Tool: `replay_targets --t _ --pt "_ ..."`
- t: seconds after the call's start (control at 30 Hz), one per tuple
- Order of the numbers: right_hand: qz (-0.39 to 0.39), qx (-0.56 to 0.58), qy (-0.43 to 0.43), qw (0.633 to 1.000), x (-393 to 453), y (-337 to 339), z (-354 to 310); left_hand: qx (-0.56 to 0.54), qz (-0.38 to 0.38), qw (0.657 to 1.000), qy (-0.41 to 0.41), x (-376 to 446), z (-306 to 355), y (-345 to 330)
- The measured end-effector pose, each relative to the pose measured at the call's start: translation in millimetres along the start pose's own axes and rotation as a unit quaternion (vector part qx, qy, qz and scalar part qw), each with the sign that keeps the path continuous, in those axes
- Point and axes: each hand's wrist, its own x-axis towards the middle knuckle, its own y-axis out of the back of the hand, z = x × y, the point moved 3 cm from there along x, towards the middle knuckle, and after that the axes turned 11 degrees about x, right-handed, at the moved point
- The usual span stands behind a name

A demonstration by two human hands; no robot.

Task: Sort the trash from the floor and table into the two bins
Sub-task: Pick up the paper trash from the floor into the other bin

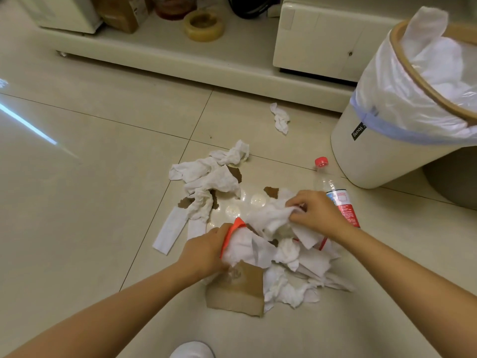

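Glossy floor tiles (90,177) mirror the light; crumpled, soft white tissues (211,182) lie matt beside rough brown cardboard (240,293) and a clear plastic bottle (333,192).

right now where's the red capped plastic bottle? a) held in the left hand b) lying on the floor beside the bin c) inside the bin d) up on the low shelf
b: the plastic bottle lies on the floor tiles next to the bin, partly behind the right hand.

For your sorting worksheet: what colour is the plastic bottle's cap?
Red; the bottle cap shows clearly in the head view.
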Motion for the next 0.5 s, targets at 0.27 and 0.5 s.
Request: replay_targets --t 0.27,0.5 --pt "0.110 0.241 -0.080 0.961 -12.9 35.6 0.1 0.008 -0.011 1.000 0.000 0.2 6.0 5.8" --pt "0.116 0.298 -0.059 0.946 -23.9 44.5 -11.2 -0.009 0.060 0.998 0.013 -4.0 2.2 33.5"
